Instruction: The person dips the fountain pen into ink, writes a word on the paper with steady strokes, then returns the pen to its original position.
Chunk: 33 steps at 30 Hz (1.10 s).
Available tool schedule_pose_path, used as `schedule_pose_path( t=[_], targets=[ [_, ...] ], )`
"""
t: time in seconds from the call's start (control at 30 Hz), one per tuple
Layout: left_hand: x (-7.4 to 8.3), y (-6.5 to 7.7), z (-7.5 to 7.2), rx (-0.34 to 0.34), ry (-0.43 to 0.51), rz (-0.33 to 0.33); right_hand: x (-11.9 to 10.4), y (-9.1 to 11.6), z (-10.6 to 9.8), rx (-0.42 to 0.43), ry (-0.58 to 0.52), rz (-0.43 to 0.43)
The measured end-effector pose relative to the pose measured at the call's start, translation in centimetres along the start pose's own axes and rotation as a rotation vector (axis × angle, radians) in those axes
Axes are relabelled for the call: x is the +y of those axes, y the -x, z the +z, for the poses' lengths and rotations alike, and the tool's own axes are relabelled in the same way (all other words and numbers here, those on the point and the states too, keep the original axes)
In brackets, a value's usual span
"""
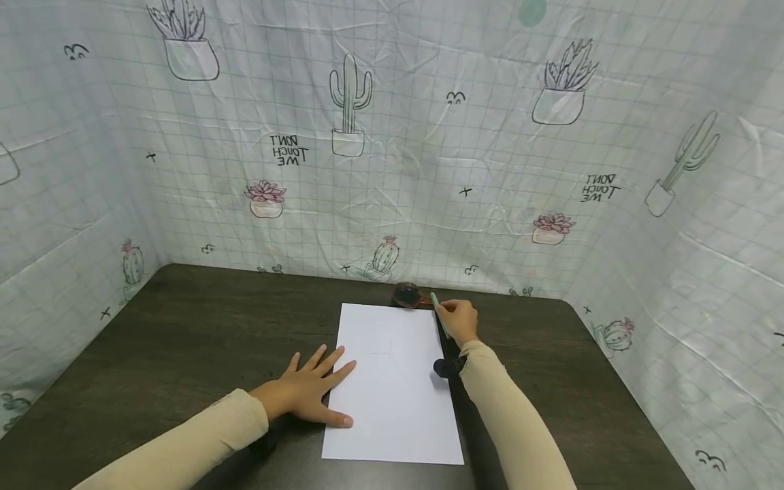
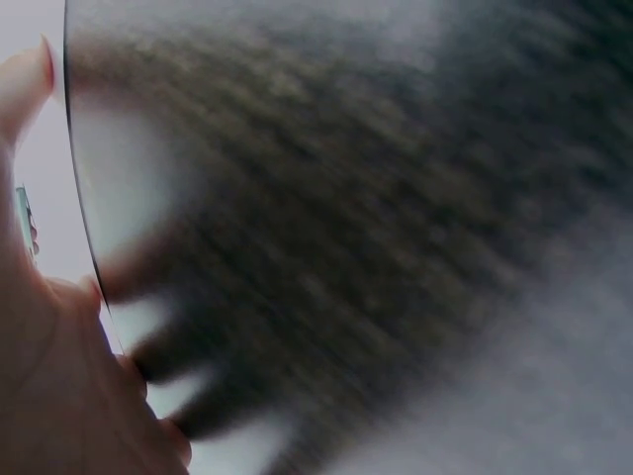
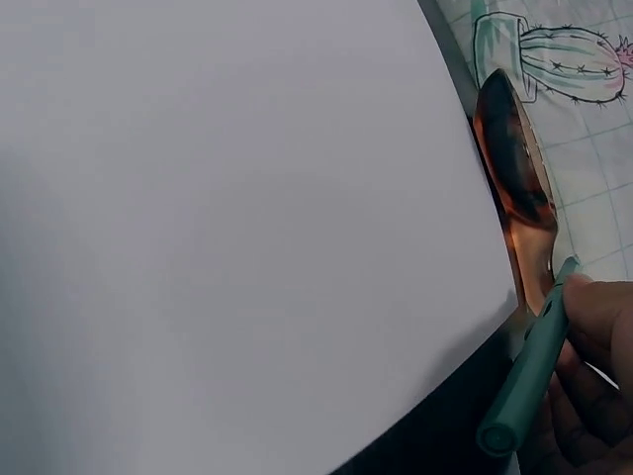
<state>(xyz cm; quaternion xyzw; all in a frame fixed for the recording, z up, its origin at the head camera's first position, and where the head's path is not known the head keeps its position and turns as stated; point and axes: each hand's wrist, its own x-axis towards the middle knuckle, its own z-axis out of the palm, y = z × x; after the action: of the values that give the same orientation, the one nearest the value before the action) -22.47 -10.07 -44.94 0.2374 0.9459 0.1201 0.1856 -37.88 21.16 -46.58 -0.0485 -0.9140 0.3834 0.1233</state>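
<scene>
A white sheet of paper lies on the dark table, with a few faint thin lines on its upper half. My left hand rests spread across the sheet's left edge, fingers apart and thumb on the paper. By the top right corner, my right hand pinches a pale green pen. The pen's upper end stands near the handle of a glossy, dark brown, spoon-shaped thing, which lies just beyond the sheet's top edge. In the left wrist view, the left hand shows only along the left side.
The dark wooden table stretches to both sides of the sheet. A white grid-patterned cloth with printed cacti hangs behind the table and along its sides. A black wrist device sits on the right wrist.
</scene>
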Motion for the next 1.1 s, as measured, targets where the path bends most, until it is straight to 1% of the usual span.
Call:
schedule_pose_path(
  t=[0.07,0.27,0.43,0.8,1.1],
  targets=[
    [-0.01,-0.12,0.04,-0.001,-0.002,0.000,-0.02,-0.11,-0.04,0.006,-0.010,0.008],
    [0.05,-0.30,-0.04,-0.003,-0.010,-0.001,0.00,-0.36,-0.11,0.025,-0.014,-0.018],
    [0.23,-0.19,-0.17,-0.005,-0.010,0.000,0.10,-0.38,-0.07,0.033,-0.022,0.004],
    [0.32,0.11,-0.42,0.001,-0.005,0.000,0.04,-0.27,-0.24,-0.004,-0.029,0.037],
    [0.22,0.17,-0.30,-0.005,0.002,-0.001,-0.01,0.25,-0.32,-0.027,-0.045,0.030]
  ],
)
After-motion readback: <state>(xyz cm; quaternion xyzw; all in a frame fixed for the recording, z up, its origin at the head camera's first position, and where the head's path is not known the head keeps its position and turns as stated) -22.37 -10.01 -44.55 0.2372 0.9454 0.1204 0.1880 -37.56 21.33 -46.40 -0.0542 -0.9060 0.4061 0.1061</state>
